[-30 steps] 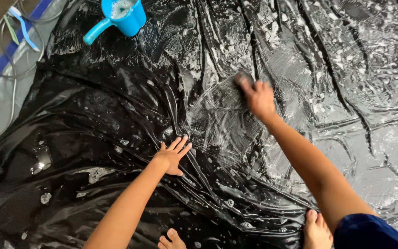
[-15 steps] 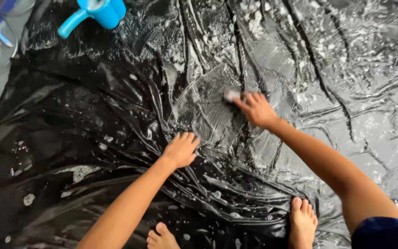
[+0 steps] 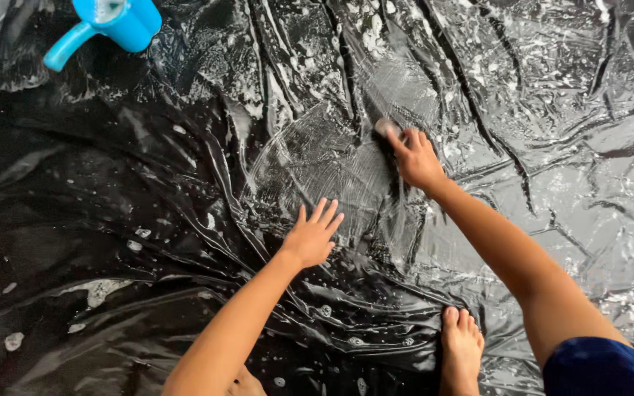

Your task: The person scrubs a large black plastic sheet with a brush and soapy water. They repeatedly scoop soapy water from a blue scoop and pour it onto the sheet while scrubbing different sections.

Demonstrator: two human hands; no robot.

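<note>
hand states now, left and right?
Left hand: open, flat on the wet black plastic sheet.
Right hand: closed on a small scrubbing pad.

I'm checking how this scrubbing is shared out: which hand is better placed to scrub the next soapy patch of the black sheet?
Probably the right hand: it already grips the scrubber against the black sheet. The left hand is pressed flat, empty.

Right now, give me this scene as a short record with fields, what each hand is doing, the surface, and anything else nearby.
surface: wet, wrinkled black plastic sheet with soapy foam patches
left hand: flat on the sheet, fingers spread, holding nothing
right hand: pressing a small scrubbing pad against the soapy sheet
pad detail: mostly hidden under the fingers, kind unclear
bare foot: standing on the sheet, bottom edge
blue scoop: with handle, top left, apart from both hands
</note>
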